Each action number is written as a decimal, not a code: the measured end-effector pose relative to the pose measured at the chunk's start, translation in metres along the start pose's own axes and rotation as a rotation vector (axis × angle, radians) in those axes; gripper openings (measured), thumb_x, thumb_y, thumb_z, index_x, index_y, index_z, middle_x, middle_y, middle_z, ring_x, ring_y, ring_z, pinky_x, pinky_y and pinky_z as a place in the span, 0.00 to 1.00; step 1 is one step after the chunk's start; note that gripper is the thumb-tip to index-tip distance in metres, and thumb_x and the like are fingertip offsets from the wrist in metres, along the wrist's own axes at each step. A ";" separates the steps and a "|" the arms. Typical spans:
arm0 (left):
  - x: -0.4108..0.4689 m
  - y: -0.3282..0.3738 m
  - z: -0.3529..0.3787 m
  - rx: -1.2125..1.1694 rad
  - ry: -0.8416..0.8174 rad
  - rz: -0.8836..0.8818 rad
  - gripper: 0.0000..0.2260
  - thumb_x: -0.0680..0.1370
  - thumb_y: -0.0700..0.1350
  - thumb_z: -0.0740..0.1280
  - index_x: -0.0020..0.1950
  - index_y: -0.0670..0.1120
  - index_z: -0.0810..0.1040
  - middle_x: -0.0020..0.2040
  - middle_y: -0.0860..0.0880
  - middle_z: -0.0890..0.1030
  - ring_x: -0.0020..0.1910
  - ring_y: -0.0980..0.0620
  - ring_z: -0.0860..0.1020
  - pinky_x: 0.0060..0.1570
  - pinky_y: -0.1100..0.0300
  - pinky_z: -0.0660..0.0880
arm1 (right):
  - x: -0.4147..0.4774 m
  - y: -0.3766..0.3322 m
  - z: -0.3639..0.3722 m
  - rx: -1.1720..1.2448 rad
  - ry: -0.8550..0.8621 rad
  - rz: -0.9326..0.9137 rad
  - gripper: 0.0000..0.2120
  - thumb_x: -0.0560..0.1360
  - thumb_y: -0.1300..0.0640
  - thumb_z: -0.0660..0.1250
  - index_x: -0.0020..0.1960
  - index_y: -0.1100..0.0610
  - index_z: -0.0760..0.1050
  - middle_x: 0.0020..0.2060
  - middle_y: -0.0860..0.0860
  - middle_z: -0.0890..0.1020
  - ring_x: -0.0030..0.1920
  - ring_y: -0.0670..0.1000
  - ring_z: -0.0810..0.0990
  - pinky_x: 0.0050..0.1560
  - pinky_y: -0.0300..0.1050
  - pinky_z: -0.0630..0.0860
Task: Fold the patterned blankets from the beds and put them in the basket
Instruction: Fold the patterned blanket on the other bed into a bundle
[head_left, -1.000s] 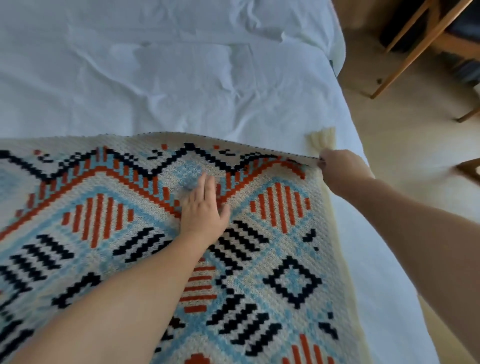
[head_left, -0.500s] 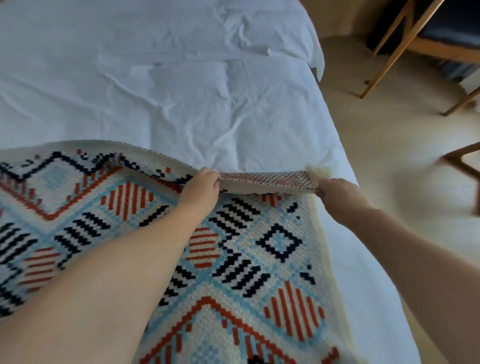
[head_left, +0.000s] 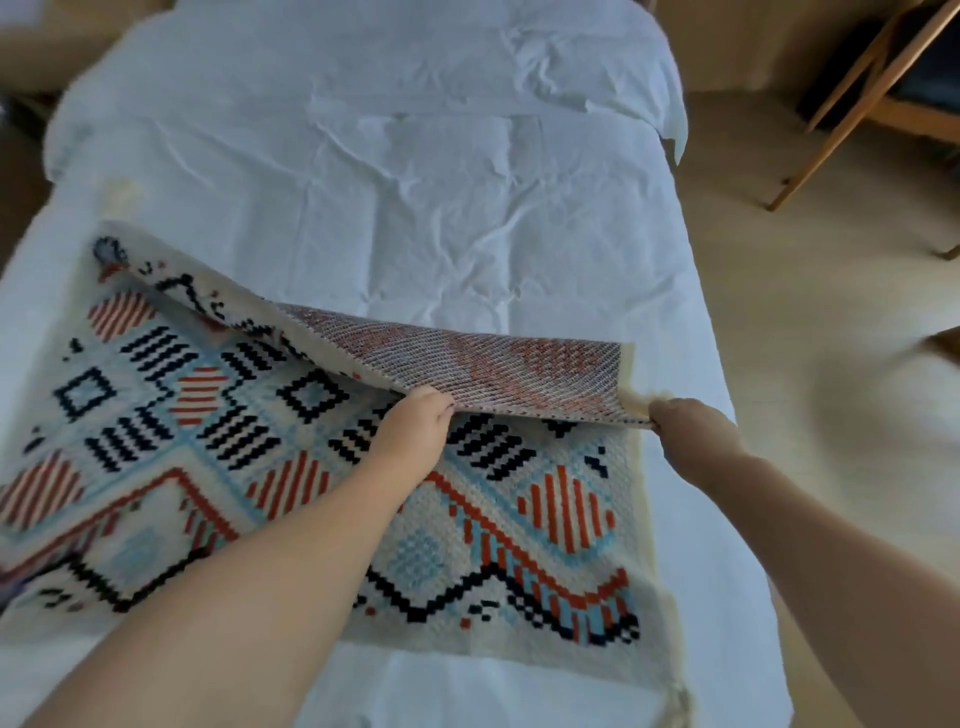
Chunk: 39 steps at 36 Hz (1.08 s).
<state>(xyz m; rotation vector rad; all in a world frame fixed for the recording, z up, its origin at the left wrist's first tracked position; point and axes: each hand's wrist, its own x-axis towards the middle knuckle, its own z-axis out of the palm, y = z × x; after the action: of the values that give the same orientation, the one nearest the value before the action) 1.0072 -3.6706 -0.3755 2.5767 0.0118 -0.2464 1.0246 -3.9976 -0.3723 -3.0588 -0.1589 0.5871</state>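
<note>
Both hands, left hand (head_left: 415, 422) and right hand (head_left: 691, 423), pinch the blanket (head_left: 467, 519) edge: draw it evenly toward six o'clock, corners matched.

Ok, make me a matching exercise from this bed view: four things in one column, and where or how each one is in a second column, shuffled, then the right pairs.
Things:
1. left hand
2. right hand
3. patterned blanket
4. wooden chair

States:
A. on the floor, upper right
B. grip at the tasselled corner
C. grip midway along the lifted edge
D. far edge turned back, underside showing

Pairs: 1-C, 2-B, 3-D, 4-A
</note>
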 end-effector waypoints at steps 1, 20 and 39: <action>-0.011 0.000 0.002 -0.004 0.000 -0.004 0.12 0.81 0.42 0.59 0.53 0.38 0.80 0.52 0.44 0.77 0.48 0.46 0.76 0.51 0.51 0.74 | -0.009 0.001 0.003 -0.001 -0.004 -0.005 0.08 0.79 0.62 0.56 0.51 0.57 0.74 0.47 0.54 0.79 0.48 0.57 0.77 0.39 0.44 0.66; -0.171 -0.030 0.056 0.063 -0.074 -0.022 0.10 0.80 0.39 0.60 0.52 0.38 0.81 0.52 0.44 0.78 0.49 0.43 0.77 0.49 0.50 0.74 | -0.165 -0.015 0.064 0.027 -0.107 -0.020 0.12 0.75 0.69 0.54 0.46 0.53 0.67 0.35 0.48 0.64 0.42 0.51 0.66 0.41 0.44 0.64; -0.250 -0.055 0.131 0.074 -0.173 -0.074 0.09 0.78 0.35 0.61 0.48 0.36 0.81 0.50 0.43 0.79 0.47 0.42 0.77 0.45 0.50 0.75 | -0.223 -0.013 0.161 -0.035 -0.286 -0.090 0.17 0.74 0.71 0.55 0.56 0.58 0.75 0.52 0.54 0.78 0.55 0.54 0.76 0.50 0.46 0.74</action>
<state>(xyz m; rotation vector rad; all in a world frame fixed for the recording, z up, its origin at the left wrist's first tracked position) 0.7352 -3.6824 -0.4691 2.6223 0.0356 -0.5051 0.7581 -4.0071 -0.4392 -2.9638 -0.3122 1.0229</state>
